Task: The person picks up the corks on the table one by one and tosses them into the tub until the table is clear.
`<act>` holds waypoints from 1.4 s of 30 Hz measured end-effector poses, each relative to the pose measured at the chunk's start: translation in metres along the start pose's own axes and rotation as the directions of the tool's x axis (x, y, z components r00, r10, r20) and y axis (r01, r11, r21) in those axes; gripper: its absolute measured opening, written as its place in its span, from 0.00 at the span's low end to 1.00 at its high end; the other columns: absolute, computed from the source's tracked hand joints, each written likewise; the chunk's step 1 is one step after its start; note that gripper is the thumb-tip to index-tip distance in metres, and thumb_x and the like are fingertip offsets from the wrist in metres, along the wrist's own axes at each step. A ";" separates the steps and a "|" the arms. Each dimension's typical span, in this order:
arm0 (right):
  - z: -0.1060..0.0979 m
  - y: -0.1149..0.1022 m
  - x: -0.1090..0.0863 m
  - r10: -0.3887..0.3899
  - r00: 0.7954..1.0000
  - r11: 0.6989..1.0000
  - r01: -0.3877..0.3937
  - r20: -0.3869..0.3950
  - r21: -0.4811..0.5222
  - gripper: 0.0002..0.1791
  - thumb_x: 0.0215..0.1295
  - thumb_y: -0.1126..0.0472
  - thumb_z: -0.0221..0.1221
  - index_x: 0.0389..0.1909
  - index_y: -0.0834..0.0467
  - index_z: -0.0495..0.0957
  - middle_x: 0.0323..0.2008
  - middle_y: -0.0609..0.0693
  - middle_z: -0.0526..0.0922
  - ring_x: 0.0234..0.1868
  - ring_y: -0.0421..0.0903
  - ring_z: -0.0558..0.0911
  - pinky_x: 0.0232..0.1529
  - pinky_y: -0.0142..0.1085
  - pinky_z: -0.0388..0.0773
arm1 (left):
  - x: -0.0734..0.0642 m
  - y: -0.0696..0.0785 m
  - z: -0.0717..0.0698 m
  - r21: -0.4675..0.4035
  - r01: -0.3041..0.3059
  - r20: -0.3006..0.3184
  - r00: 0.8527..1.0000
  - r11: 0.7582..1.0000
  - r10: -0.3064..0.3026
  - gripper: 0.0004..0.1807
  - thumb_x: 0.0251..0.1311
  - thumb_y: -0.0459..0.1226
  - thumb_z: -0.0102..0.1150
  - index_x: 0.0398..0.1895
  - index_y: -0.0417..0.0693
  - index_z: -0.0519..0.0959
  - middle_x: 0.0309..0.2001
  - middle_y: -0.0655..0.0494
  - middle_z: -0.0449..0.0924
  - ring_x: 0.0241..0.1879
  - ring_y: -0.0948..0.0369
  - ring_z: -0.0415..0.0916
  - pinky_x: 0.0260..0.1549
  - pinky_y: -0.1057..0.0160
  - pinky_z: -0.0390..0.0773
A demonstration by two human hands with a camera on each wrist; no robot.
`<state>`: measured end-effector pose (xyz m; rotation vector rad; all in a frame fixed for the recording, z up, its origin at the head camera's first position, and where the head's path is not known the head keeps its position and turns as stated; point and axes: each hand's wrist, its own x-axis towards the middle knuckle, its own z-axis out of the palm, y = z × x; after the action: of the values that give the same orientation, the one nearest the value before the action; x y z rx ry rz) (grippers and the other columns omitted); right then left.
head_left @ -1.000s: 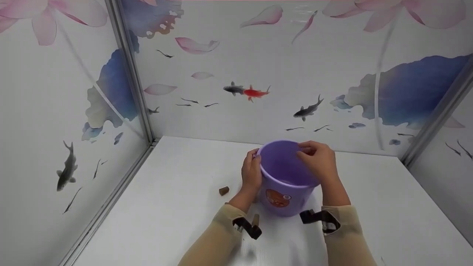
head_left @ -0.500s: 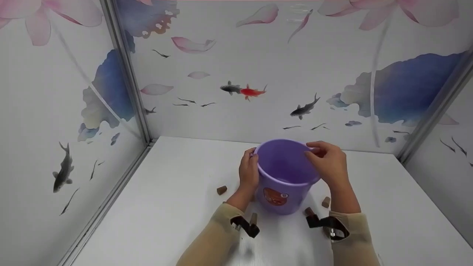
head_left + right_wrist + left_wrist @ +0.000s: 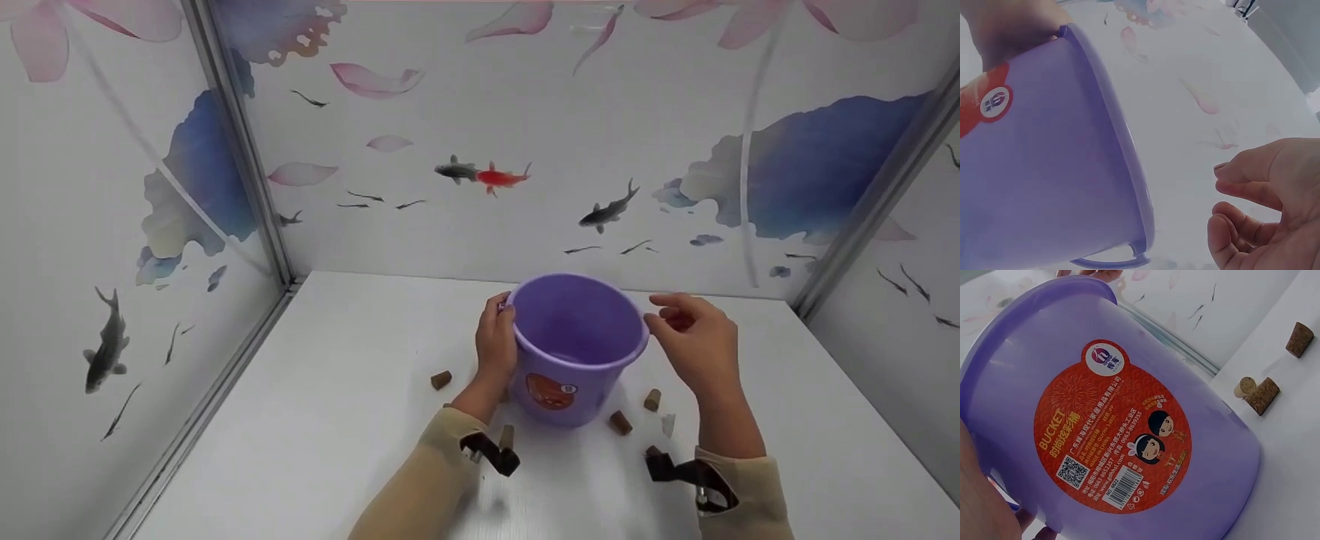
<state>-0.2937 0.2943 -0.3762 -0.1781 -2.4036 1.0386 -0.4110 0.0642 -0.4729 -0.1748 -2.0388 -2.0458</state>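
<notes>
A purple plastic bucket [image 3: 559, 390] with a red printed label [image 3: 1112, 427] stands tilted slightly on the white table. My left hand [image 3: 496, 345] grips its rim on the left side, fingers curled at the edge. Just off the right side of the rim is my right hand [image 3: 699, 341]. Its fingers are loosely bent and hold nothing, as the right wrist view shows with a gap between the hand [image 3: 1275, 208] and the bucket. Near the bucket's base lie brown tapered corks, among them one cork [image 3: 620, 422] and another cork [image 3: 652, 399] to its right.
One more cork [image 3: 441, 379] lies left of my left forearm, and another cork [image 3: 508, 436] shows beside the left wrist camera. A small pale scrap [image 3: 668, 424] is near the right-hand corks. White panels [image 3: 450, 240] printed with fish and petals enclose the table.
My right hand has moved from over the bucket's opening to outside its right rim. Corks right of the bucket have come into view. My left hand keeps its grip.
</notes>
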 end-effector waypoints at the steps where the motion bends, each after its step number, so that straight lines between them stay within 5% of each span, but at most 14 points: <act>1: -0.001 0.001 -0.002 -0.004 1.000 1.000 0.004 -0.003 -0.006 0.18 0.72 0.56 0.66 0.59 0.56 0.87 0.46 0.59 0.86 0.44 0.50 0.81 0.39 0.20 0.74 | 0.000 0.001 0.000 -0.002 0.002 0.000 1.000 1.000 -0.002 0.25 0.76 0.44 0.40 0.68 0.47 0.77 0.66 0.48 0.81 0.67 0.50 0.78 0.69 0.47 0.76; 13: -0.007 0.017 -0.017 0.009 1.000 0.999 -0.007 0.030 -0.054 0.18 0.72 0.56 0.66 0.59 0.57 0.86 0.48 0.61 0.87 0.47 0.53 0.82 0.41 0.26 0.76 | -0.002 0.001 -0.001 0.000 -0.031 0.002 1.000 1.000 0.031 0.25 0.77 0.43 0.40 0.68 0.44 0.76 0.67 0.46 0.80 0.68 0.48 0.77 0.70 0.46 0.75; 42: -0.008 0.106 0.007 0.180 0.962 0.980 -0.158 0.207 -0.119 0.25 0.76 0.49 0.61 0.65 0.60 0.81 0.59 0.68 0.84 0.59 0.65 0.82 0.51 0.53 0.81 | -0.001 0.002 0.000 0.001 -0.016 -0.005 1.000 1.000 0.016 0.25 0.76 0.42 0.40 0.67 0.44 0.78 0.66 0.46 0.82 0.67 0.48 0.77 0.70 0.46 0.75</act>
<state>-0.3042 0.3763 -0.4442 -0.3266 -2.6798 1.0587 -0.4100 0.0643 -0.4715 -0.1845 -2.0285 -2.0338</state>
